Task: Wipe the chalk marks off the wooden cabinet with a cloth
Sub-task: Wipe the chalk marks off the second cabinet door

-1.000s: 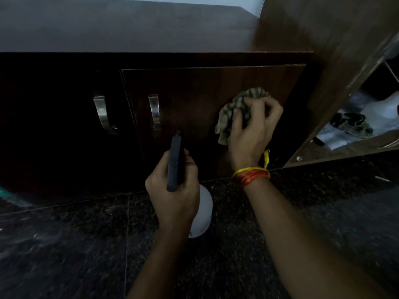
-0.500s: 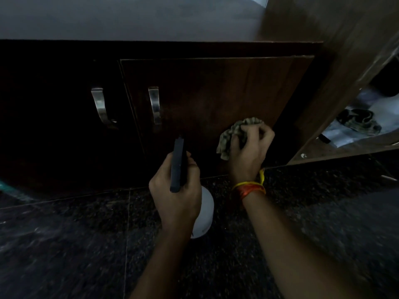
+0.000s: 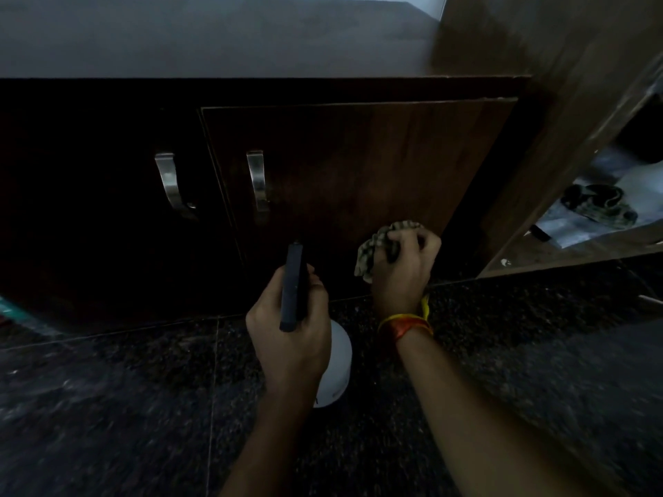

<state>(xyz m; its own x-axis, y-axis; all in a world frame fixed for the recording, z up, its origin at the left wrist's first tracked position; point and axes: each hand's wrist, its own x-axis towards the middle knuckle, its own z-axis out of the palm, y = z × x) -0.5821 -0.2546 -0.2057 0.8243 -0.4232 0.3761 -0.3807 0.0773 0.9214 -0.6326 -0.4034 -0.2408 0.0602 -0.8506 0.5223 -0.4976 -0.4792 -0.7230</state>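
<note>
Head view of a dark brown wooden cabinet (image 3: 358, 166) standing on a black speckled stone floor (image 3: 107, 407). The right hand (image 3: 403, 270), at about 1 o'clock from frame centre, has its fingers (image 3: 412, 242) curled tightly around a bunched green-and-cream checked cloth (image 3: 376, 245), pressed against the lower right corner of the cabinet door; no chalk marks can be made out in the dim light. An orange and yellow thread band (image 3: 405, 322) circles the right wrist. The left hand (image 3: 290, 328), near centre, grips a white plastic spray bottle with a black trigger head (image 3: 294, 285); its contents cannot be seen. Two curved metal handles (image 3: 256, 184) sit at 10 o'clock. At 3 o'clock, an open wooden shelf (image 3: 574, 249) holds pale sheets (image 3: 570, 224) and a dark crumpled item (image 3: 599, 206), too blurred to identify.
</note>
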